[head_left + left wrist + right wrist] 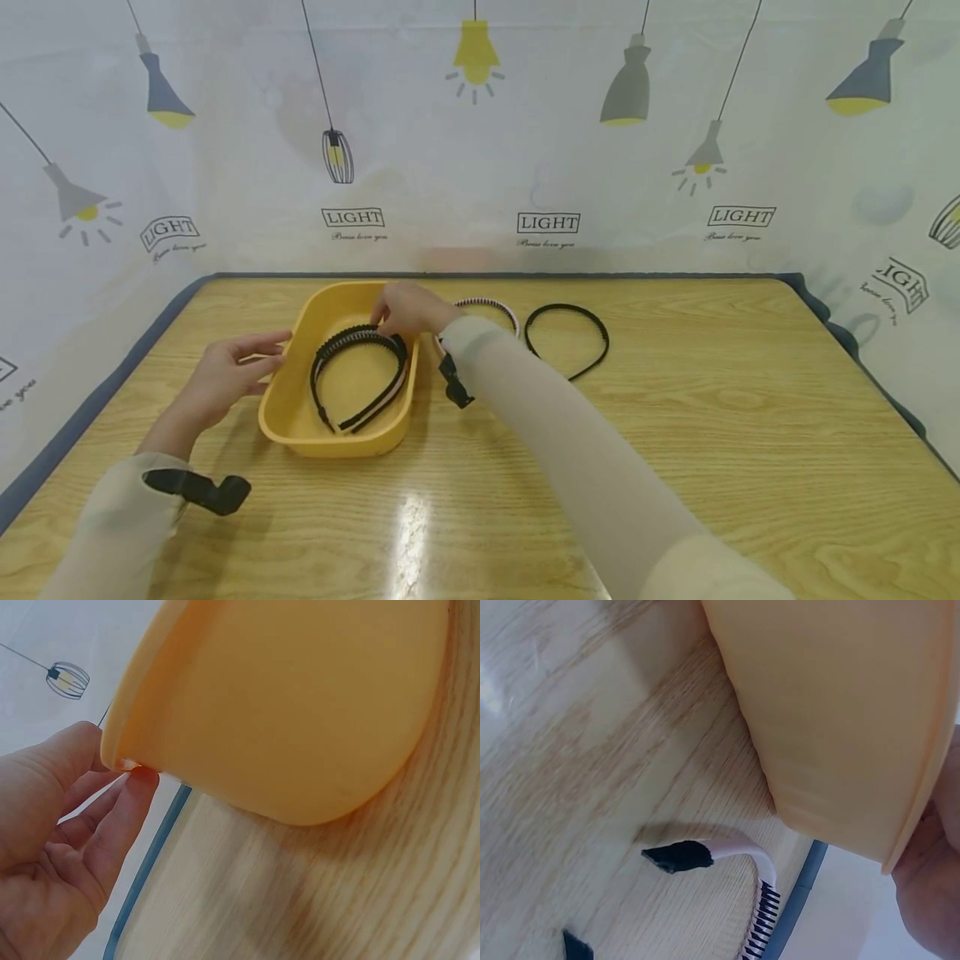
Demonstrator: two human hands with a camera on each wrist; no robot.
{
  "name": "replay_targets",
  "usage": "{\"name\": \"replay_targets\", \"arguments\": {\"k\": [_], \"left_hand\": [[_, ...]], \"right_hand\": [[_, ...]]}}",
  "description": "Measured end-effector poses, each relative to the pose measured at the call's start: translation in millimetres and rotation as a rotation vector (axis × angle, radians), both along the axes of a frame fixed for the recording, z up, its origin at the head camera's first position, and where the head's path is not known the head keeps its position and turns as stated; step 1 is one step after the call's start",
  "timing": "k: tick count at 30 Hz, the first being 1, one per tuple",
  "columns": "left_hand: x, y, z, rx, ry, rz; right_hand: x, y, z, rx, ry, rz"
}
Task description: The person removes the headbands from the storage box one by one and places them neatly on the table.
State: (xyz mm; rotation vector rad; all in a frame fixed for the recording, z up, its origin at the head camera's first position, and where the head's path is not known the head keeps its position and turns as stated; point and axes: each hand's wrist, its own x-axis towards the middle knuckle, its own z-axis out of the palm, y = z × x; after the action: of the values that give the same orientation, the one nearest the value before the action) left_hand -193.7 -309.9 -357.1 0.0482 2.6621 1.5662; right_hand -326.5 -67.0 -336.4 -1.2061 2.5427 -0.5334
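Observation:
Against the left rim of a yellow basket point(339, 447) rest the fingertips of the left hand point(217, 379), its fingers extended. The left wrist view shows that hand point(67, 825) touching the basket rim point(139, 682) from outside. Reaching over the right rim, the right hand point(411, 310) has curled fingers on the top of the black headbands point(321, 367) inside the basket; its fingertips are partly hidden. A lighter headband lies among them. In the right wrist view the right hand point(937, 877) is partly visible behind the basket wall point(847, 712).
Right of the basket, a pink-and-black toothed headband point(510, 310) lies on the wooden table point(712, 400), partly covered by the right arm. A thin black headband point(606, 333) lies farther right. A patterned cloth point(547, 150) surrounds the table's back and sides.

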Motion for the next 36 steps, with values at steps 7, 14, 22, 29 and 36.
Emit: {"name": "replay_targets", "arguments": {"k": [7, 14, 22, 29, 36], "left_hand": [[0.1, 0.4, 0.2, 0.0, 0.002, 0.001], [0.3, 1.1, 0.9, 0.009, 0.01, -0.001], [-0.3, 0.6, 0.0, 0.018, 0.017, -0.006], [-0.7, 0.5, 0.5, 0.014, 0.012, -0.008], [-0.7, 0.0, -0.3, 0.02, 0.013, -0.012]], "right_hand": [[1.2, 0.9, 1.5, -0.042, -0.025, -0.01], [1.1, 2.2, 3.1, -0.069, -0.037, -0.019], [-1.2, 2.8, 3.2, -0.102, -0.025, -0.002], [-1.4, 3.3, 3.9, -0.13, -0.044, -0.012], [-0.5, 5.0, 5.2, -0.15, -0.032, -0.008]]}}
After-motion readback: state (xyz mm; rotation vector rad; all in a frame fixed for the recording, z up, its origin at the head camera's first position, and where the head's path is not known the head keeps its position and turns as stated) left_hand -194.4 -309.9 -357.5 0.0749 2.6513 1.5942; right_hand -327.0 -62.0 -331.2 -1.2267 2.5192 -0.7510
